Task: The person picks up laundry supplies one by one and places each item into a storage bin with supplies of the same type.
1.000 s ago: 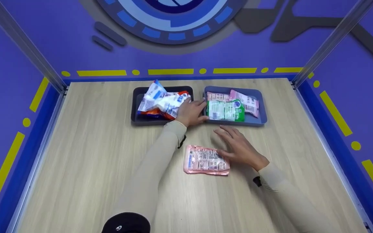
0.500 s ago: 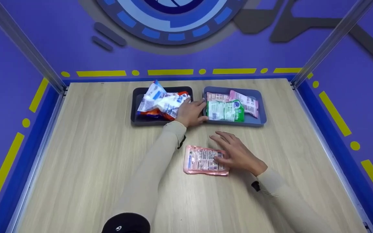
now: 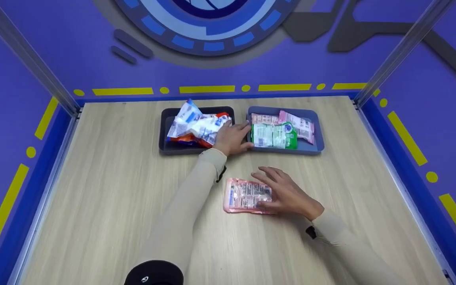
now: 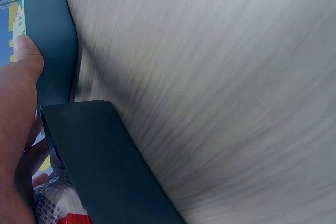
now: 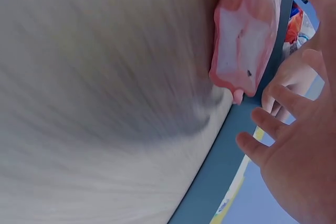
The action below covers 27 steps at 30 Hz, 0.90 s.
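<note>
A pink packet with printed panels lies flat on the table, and its end faces me in the right wrist view. Over its right end hovers my right hand, fingers spread and slightly bent; the right wrist view shows them apart from the packet. My left hand rests across the neighbouring edges of the dark tray and the grey-blue tray. Its thumb touches the grey-blue tray, while the other fingers lie by the dark tray's side, partly hidden in the left wrist view.
White, blue and orange packets fill the dark tray. In the grey-blue tray lie a green-and-white packet and pink packets. Blue-purple walls enclose the wooden table at the back and sides.
My right hand has moved back toward me and slightly left, further over the pink packet. The left hand and both trays have stayed in place.
</note>
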Motion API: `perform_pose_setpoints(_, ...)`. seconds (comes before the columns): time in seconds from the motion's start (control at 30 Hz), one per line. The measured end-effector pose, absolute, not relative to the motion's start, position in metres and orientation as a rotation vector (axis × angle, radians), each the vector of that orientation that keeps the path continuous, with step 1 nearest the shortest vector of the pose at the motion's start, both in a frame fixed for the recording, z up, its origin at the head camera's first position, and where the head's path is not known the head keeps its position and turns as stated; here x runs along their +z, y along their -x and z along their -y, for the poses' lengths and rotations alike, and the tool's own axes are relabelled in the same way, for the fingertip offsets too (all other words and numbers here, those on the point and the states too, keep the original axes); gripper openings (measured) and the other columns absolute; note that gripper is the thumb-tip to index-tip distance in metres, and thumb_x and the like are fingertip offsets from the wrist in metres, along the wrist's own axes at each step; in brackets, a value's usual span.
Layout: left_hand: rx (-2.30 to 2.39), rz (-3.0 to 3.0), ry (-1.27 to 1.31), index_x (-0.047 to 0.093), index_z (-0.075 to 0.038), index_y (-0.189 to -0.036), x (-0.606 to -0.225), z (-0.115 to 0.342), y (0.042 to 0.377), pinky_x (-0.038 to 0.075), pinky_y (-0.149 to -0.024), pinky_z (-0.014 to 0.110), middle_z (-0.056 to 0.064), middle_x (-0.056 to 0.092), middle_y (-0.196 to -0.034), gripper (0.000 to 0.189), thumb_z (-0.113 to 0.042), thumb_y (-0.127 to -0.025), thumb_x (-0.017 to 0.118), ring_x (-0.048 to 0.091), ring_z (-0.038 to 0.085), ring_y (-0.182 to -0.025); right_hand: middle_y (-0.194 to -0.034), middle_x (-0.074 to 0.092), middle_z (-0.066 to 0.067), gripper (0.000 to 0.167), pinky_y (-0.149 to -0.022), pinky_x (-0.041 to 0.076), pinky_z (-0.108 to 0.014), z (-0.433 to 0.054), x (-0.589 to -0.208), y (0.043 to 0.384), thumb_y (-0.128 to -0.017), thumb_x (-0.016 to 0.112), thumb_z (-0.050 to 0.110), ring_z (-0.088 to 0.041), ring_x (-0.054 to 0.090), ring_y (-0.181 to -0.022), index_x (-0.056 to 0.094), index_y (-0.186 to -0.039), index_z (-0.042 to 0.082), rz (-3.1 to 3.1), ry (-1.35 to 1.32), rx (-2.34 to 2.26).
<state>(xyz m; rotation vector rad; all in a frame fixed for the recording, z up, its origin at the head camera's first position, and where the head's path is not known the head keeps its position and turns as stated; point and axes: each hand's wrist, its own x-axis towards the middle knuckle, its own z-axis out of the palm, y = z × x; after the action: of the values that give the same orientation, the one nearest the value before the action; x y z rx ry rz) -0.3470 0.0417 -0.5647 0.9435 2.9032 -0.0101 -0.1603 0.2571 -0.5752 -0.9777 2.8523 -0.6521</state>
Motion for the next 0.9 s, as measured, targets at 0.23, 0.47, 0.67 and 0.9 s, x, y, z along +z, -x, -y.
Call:
perform_pose_setpoints(0.23,-0.016,-2.901,-0.955,0.035,-0.020,-0.161,-0.565,-0.041,0.348,0.017,-0.126,0.048,0.002,0.032,-0.167,0.080,-0.070,-0.099,0.045,0.042,0.022,-0.147,-0.159,0.041,-0.014,0.085,-0.112,0.037,-0.064,-0.253,-0.578,0.155,-0.085,0.077,0.060,-0.037,0.039,-0.144,0.045,-0.156,0.027,-2.862,1.063,-0.663)
perform_pose_setpoints(0.47,-0.023,-2.901,-0.963,0.035,-0.021,-0.161,-0.565,-0.041,0.348,0.018,-0.126,0.048,0.001,0.032,-0.167,0.079,-0.069,-0.099,0.044,0.042,0.022,-0.147,-0.159,0.042,-0.014,0.089,-0.113,0.036,-0.063,-0.251,-0.581,0.152,-0.083,0.078,0.062,-0.036,0.039,-0.144,0.042,-0.158,0.029,-2.861,1.089,-0.650)
perform_pose_setpoints(0.67,-0.045,-2.905,-0.969,0.035,-0.021,-0.161,-0.565,-0.040,0.347,0.018,-0.126,0.048,0.000,0.032,-0.167,0.079,-0.070,-0.099,0.043,0.042,0.020,-0.147,-0.159,0.041,-0.013,0.091,-0.113,0.035,-0.064,-0.249,-0.583,0.149,-0.081,0.079,0.062,-0.036,0.038,-0.145,0.042,-0.158,0.030,-2.848,1.078,-0.628)
perform_pose_setpoints(0.9,-0.033,-2.905,-0.955,0.033,-0.022,-0.162,-0.565,-0.041,0.348,0.017,-0.127,0.048,0.000,0.031,-0.167,0.080,-0.070,-0.099,0.043,0.042,0.021,-0.147,-0.160,0.039,-0.014,0.096,-0.115,0.031,-0.064,-0.248,-0.583,0.147,-0.077,0.085,0.057,-0.037,0.035,-0.146,0.042,-0.158,0.028,-2.821,1.074,-0.640)
